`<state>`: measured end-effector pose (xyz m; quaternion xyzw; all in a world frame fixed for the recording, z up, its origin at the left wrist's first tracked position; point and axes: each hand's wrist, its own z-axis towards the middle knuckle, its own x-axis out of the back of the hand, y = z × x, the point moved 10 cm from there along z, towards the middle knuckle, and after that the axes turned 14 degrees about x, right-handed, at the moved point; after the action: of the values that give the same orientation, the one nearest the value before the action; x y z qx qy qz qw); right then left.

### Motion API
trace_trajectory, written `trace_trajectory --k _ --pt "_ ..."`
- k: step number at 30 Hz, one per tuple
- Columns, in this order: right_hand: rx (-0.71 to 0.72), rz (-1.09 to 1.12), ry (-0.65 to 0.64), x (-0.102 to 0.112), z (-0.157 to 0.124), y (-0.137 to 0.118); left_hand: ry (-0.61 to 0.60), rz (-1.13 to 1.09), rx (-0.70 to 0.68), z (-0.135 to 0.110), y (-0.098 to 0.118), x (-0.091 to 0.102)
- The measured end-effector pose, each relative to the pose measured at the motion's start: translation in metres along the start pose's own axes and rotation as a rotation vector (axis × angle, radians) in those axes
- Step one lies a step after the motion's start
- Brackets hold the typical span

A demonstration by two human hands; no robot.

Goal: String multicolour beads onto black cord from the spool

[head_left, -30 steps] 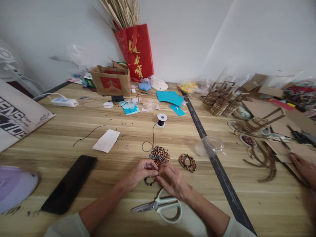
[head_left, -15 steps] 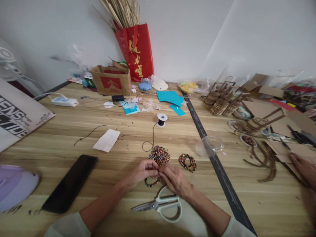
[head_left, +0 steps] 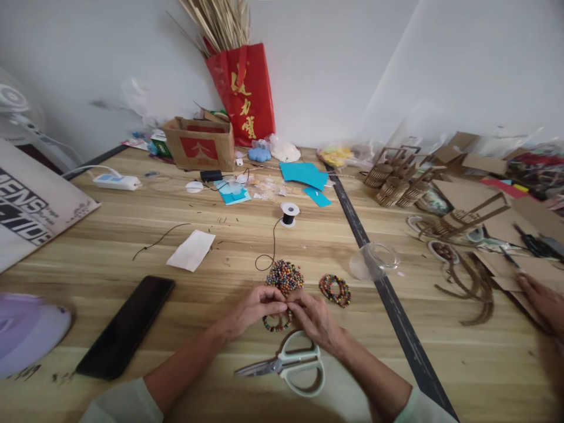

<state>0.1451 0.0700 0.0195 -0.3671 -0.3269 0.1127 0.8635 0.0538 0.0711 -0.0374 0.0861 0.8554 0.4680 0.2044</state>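
My left hand (head_left: pixel 259 304) and my right hand (head_left: pixel 312 317) meet fingertip to fingertip, both pinched closed at the upper part of a beaded bracelet (head_left: pixel 278 328). Its small multicoloured beads hang in a loop below my fingers. The cord ends between the fingertips are too small to make out. Just beyond my hands lies a heap of loose beads (head_left: pixel 284 275). Finished-looking bead bracelets (head_left: pixel 335 290) lie coiled to the right of the heap. Nearer me rest scissors (head_left: pixel 286 365) with pale green handles. A spool of black cord (head_left: pixel 289 215) stands farther back, its loose end curling toward the beads.
A black phone (head_left: pixel 126 329) and a white paper piece (head_left: pixel 191 250) lie to the left. A clear plastic cup (head_left: pixel 370 262) is on its side at right. Small woven baskets (head_left: pixel 392 182) stand farther back. Another person's hand (head_left: pixel 540 299) holds a tool at the far right.
The bracelet loop has shifted slightly right and shows more fully beneath my fingers. My right hand's fingers have drawn into a tighter pinch; the rest looks the same.
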Motion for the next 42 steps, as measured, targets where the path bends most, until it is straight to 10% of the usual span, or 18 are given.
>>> trace_trajectory --k 28,42 --pt "-0.044 0.055 -0.011 -0.004 0.0 -0.004 -0.06 -0.031 0.016 0.0 -0.001 -0.008" --pt "-0.105 0.085 0.114 0.002 -0.002 0.01 0.203 0.165 -0.154 -0.01 0.024 0.011"
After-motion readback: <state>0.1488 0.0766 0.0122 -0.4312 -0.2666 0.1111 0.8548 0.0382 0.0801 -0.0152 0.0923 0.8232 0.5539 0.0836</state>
